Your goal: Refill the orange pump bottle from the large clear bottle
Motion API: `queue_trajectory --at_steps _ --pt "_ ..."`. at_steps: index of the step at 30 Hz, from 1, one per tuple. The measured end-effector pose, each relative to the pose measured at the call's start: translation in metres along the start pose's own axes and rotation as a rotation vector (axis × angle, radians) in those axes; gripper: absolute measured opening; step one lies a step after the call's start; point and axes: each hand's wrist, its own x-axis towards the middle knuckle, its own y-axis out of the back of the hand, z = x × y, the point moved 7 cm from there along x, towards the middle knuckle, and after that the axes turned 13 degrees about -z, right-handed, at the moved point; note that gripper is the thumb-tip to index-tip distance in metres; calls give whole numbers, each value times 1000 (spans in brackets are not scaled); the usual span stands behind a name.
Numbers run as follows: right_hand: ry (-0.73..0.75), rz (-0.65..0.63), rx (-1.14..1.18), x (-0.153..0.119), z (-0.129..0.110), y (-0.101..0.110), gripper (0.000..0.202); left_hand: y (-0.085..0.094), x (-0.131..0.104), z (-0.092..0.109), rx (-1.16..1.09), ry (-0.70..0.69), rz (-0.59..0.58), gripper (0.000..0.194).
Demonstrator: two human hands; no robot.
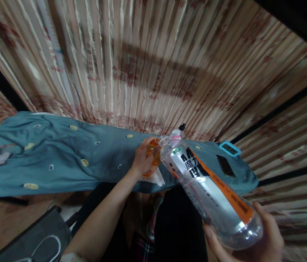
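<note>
My right hand grips the base of a large clear plastic bottle with a silver, black and orange label. The bottle is tilted, its neck pointing up and to the left. Its mouth meets the top of a small orange bottle, which my left hand wraps around. Whether liquid passes between them I cannot tell. Just behind the large bottle's neck stands a clear bottle with a black nozzle. A white tissue lies beneath the orange bottle at the table's front edge.
A blue-green patterned cloth covers the narrow table. To the right lie a dark phone and a blue-framed digital clock. A pleated curtain hangs behind. At lower left is a dark box-like surface with a white cable.
</note>
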Motion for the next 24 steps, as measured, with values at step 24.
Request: queue_trajectory --at_steps 24 --pt "-36 -56 21 -3 2 -1 106 -2 -1 -3 -16 5 14 63"
